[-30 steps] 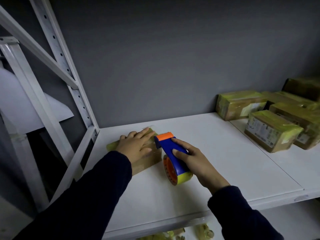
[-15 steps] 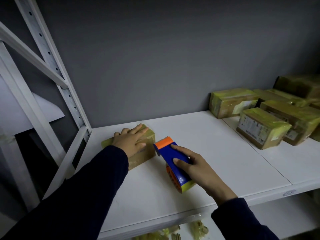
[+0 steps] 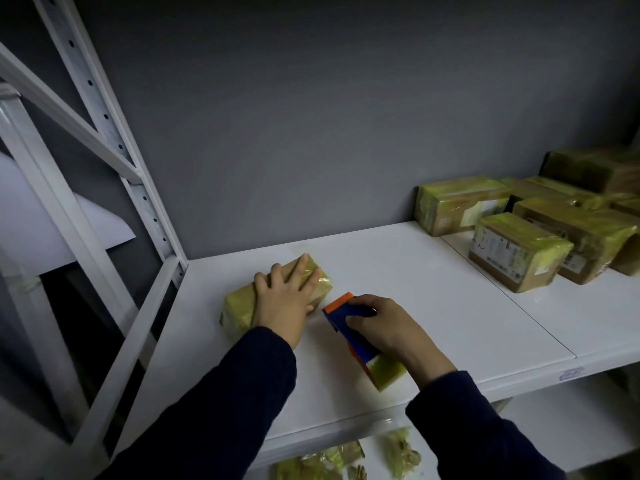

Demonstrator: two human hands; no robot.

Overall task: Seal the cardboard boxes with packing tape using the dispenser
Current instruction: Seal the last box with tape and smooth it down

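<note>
The small box (image 3: 237, 306) lies on the white shelf (image 3: 433, 306), its long axis running from near-left to far-right. The left hand (image 3: 284, 303) rests flat on its top, fingers straight and spread, pinning it. Just off the box's right side, the right hand (image 3: 391, 332) grips the tape dispenser (image 3: 339, 317), fingers curled over its blue body, orange end aimed at the box. I'd guess the next strip starts from there. At least 4 taped boxes (image 3: 519, 251) sit well right of the box.

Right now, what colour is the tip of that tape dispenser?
Orange, on a blue body; the tape dispenser shows best in the head view, the only one.
</note>
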